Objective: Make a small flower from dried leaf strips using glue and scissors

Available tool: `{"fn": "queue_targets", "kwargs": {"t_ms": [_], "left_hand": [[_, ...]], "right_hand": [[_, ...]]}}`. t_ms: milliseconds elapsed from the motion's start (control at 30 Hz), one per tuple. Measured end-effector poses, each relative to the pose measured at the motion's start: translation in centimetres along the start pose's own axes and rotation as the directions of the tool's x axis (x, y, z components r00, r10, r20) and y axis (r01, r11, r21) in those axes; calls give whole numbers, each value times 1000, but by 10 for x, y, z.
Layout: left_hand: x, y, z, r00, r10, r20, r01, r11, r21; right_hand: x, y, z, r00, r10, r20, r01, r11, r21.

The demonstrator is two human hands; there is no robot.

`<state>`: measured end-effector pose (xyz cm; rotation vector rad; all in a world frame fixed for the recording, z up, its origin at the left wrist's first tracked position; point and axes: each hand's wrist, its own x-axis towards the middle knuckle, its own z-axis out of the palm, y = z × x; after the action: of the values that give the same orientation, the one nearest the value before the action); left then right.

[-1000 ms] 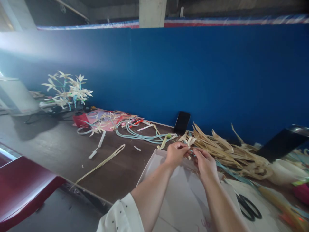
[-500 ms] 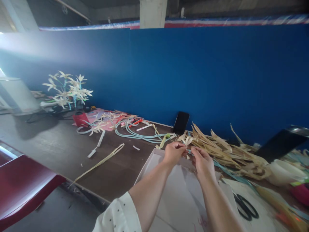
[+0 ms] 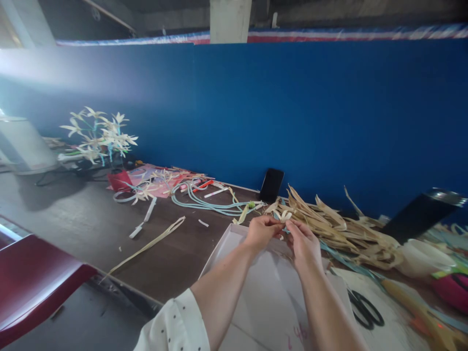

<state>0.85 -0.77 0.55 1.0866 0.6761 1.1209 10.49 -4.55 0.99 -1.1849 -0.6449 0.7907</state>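
Observation:
A small pale flower of dried husk petals (image 3: 283,215) is pinched between my two hands above the far end of a white shallow box (image 3: 252,302). My left hand (image 3: 263,231) is closed at the flower's base from the left. From the right, my right hand (image 3: 302,240) pinches close to the same base, its fingertips almost meeting the left ones. A bit of light blue shows between the fingers; most of the stem is hidden. Just beyond and to the right lies a pile of dried corn husks (image 3: 329,229).
A phone (image 3: 271,185) leans against the blue partition (image 3: 292,107). Pale blue cords (image 3: 212,207) lie left of it. Black-handled scissors (image 3: 366,309), a white bowl (image 3: 426,258) and a glue gun (image 3: 420,307) are at right. A husk-flower arrangement (image 3: 106,136) stands at far left.
My right fingers have shifted slightly at the flower's base, and its petals now show more upright. The whole view has moved a little; other things lie as before.

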Motion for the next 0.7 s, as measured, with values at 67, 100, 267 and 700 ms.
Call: {"fn": "queue_targets", "kwargs": {"t_ms": [67, 100, 267, 700], "left_hand": [[0, 0, 0, 1000, -3, -9, 3, 1000, 4], [0, 0, 0, 1000, -6, -17, 6, 1000, 6], [3, -3, -1, 998, -24, -53, 24, 1000, 6], [4, -3, -2, 997, 9, -82, -3, 998, 64]], "right_hand": [[1, 2, -1, 1000, -14, -3, 14, 1000, -26], [2, 3, -2, 1000, -17, -4, 17, 999, -37], [2, 7, -2, 1000, -7, 0, 7, 999, -41], [-3, 2, 1, 999, -32, 17, 33, 998, -47]]}}
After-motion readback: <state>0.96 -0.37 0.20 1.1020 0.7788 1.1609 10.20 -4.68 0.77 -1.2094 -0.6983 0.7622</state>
